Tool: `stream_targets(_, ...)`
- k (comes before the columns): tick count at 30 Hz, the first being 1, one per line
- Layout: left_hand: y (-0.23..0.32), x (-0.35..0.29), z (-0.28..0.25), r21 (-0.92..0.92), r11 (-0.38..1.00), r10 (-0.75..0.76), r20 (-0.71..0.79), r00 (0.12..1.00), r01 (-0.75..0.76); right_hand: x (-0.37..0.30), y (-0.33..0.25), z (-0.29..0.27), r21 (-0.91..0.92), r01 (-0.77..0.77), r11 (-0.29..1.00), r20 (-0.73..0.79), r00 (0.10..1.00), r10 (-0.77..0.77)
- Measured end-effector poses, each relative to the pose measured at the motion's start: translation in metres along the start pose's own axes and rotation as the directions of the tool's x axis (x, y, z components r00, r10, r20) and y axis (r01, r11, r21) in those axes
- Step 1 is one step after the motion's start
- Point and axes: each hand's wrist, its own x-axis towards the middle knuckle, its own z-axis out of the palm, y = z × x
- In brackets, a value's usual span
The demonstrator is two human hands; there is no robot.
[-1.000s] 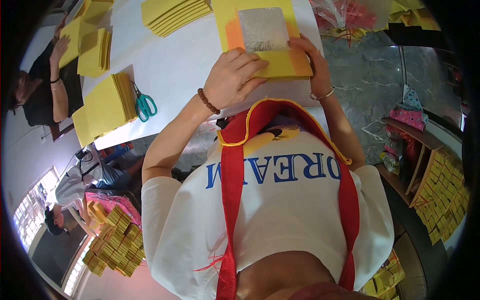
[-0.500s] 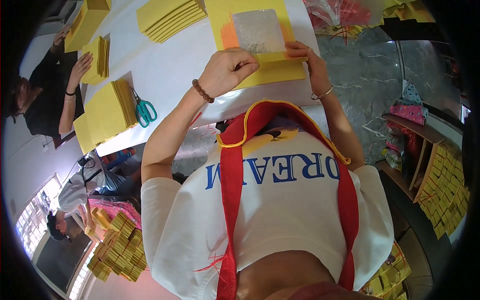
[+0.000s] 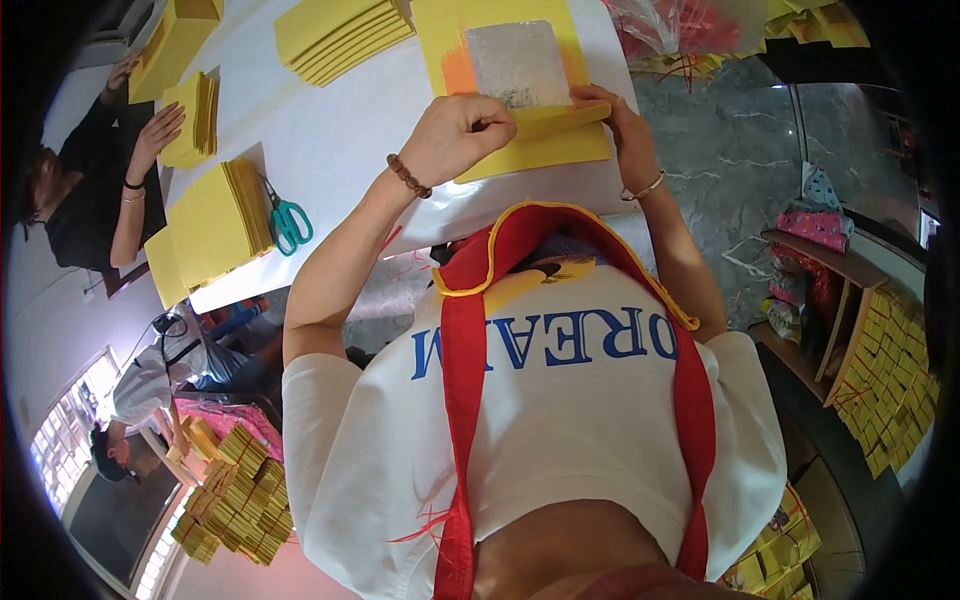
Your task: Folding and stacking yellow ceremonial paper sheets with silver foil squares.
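Observation:
A yellow paper sheet point(image 3: 540, 152) lies on the white table in front of me, with a silver foil square point(image 3: 515, 62) and an orange patch beside the foil. The sheet's near edge is turned up in a narrow fold running between my hands. My left hand point(image 3: 462, 135), a brown bead bracelet on its wrist, is closed with fingers curled on the left end of the fold. At the right end, my right hand point(image 3: 622, 118) pinches the folded edge between thumb and fingers.
Teal-handled scissors point(image 3: 290, 222) lie beside a stack of yellow paper point(image 3: 215, 220) on the left. Another yellow stack point(image 3: 345, 35) sits farther back. Across the left side, a person in black point(image 3: 100, 200) handles yellow paper. Tied yellow bundles point(image 3: 885, 375) stand on the right.
The fold between my hands has tilted up slightly, its right end rising with my right hand. My left hand has barely shifted.

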Motion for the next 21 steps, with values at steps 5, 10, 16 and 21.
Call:
stream_targets(5,-0.004,0.003,-0.001,-0.057,0.998,0.007,0.013,1.0,-0.006,0.001,-0.001,0.0,0.006,-0.027,1.0,-0.005,1.0,0.027)
stream_targets(10,-0.003,0.008,-0.004,-0.089,0.995,-0.043,0.088,0.995,0.051,0.0,-0.002,0.0,-0.008,-0.068,0.998,-0.006,0.998,0.068)
stream_targets(16,-0.006,0.009,-0.004,-0.125,0.986,-0.104,0.06,0.993,0.111,-0.003,-0.001,0.001,0.065,0.043,0.997,0.036,0.998,-0.045)
stream_targets(21,0.005,-0.007,-0.007,0.272,0.907,0.301,0.112,0.947,-0.321,0.0,0.006,-0.003,0.015,0.037,0.999,0.038,0.999,-0.038)
